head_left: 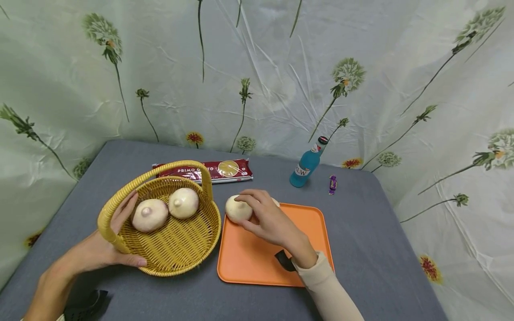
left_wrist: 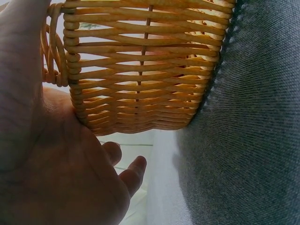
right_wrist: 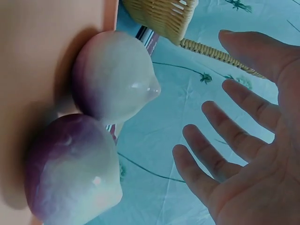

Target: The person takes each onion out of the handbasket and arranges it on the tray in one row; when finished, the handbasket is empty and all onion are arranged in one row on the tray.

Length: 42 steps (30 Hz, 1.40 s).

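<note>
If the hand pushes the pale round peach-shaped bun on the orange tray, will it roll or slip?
The pale round peach-shaped bun would probably roll, since its body is rounded. Its surface shines in the right wrist view, so it may slip on the smooth flat orange tray. The tray's raised rim might stop it.

On my feed I've got two bare hands, no gloves or rings. My right hand [head_left: 270, 220] comes out of a cream long sleeve [head_left: 327, 285] with a black strap [head_left: 284, 261] at the wrist. My left hand [head_left: 98, 247] has a black strap [head_left: 86, 303] too.
</note>
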{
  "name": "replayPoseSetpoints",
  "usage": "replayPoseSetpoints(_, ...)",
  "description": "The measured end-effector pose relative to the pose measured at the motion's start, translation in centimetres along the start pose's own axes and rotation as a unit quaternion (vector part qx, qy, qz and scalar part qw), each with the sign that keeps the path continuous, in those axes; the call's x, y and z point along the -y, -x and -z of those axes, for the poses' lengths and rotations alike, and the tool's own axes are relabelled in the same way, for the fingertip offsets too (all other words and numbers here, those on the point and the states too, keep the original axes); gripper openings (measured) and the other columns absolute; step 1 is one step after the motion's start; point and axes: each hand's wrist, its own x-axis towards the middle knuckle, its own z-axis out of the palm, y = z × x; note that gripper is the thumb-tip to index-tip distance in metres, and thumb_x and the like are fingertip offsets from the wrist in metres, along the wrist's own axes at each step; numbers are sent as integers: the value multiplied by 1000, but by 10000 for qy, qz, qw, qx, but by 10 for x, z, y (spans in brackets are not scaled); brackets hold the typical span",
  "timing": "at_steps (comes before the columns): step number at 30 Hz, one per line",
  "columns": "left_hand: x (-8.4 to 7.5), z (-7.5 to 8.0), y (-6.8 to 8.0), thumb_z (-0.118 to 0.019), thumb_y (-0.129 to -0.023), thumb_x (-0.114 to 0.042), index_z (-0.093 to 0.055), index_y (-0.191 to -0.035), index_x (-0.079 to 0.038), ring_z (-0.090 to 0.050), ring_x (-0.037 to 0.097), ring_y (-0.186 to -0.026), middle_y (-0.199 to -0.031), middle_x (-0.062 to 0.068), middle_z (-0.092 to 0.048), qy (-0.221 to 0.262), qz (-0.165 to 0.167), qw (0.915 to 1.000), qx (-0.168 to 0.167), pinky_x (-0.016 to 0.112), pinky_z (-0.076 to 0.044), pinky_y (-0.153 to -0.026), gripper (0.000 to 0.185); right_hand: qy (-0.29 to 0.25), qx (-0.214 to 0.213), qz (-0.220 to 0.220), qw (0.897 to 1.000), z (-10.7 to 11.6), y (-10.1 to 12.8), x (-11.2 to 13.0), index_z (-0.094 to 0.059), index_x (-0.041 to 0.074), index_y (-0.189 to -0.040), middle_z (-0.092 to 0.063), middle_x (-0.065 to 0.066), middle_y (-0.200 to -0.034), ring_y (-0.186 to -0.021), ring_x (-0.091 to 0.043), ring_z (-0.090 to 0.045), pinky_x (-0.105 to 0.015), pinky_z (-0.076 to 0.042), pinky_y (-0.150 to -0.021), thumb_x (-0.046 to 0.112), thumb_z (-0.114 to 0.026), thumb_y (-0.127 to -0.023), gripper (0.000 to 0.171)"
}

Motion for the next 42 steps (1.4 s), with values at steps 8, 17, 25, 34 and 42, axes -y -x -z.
replayPoseSetpoints(8, 0, 2, 0, -98, -56, -15, 10, -161, -16, 12, -7, -144, -167, 9, 15, 35, 58, 10000, -2, -1, -2, -100, 151, -22, 132, 97, 9999, -2, -6, 5, -59, 14, -134, -51, -5, -143, -132, -23, -43, -43, -42, -107, 29, -72, -94, 45)
replayPoseSetpoints(17, 2, 1, 0, -98, -56, -13, 11, -161, -16, 12, -7, -143, -166, 14, 16, 70, 64, 10000, 20, -1, -2, -99, 152, -111, 201, 401, 9989, -6, -11, 7, -58, 11, -135, -51, -9, -145, -135, -23, -42, -44, -41, -109, 27, -70, -95, 44)
replayPoseSetpoints(25, 2, 0, -1, -97, -58, -13, 11, -161, -17, 14, -7, -144, -166, 15, 16, 100, 163, 9998, 37, 1, 0, -100, 150, -116, 531, 511, 9972, -5, -17, 11, -56, 13, -138, -49, -7, -146, -136, -21, -42, -39, -45, -106, 27, -68, -97, 45)
replayPoseSetpoints(34, 2, 0, -2, -97, -57, -14, 12, -161, -17, 15, -5, -144, -166, 15, 16, 110, 143, 9998, 25, 2, 2, -101, 151, 63, 997, 871, 9912, 1, -31, 19, -55, 11, -140, -48, -8, -148, -138, -23, -42, -39, -40, -111, 29, -67, -97, 48)
replayPoseSetpoints(42, 1, 0, -1, -97, -58, -14, 11, -161, -17, 15, -4, -145, -166, 12, 16, 109, 161, 9998, 61, 1, 0, -100, 149, 350, 1474, 1205, 9811, 7, -52, 31, -55, 11, -140, -52, -6, -145, -134, -22, -46, -35, -38, -112, 32, -65, -98, 47)
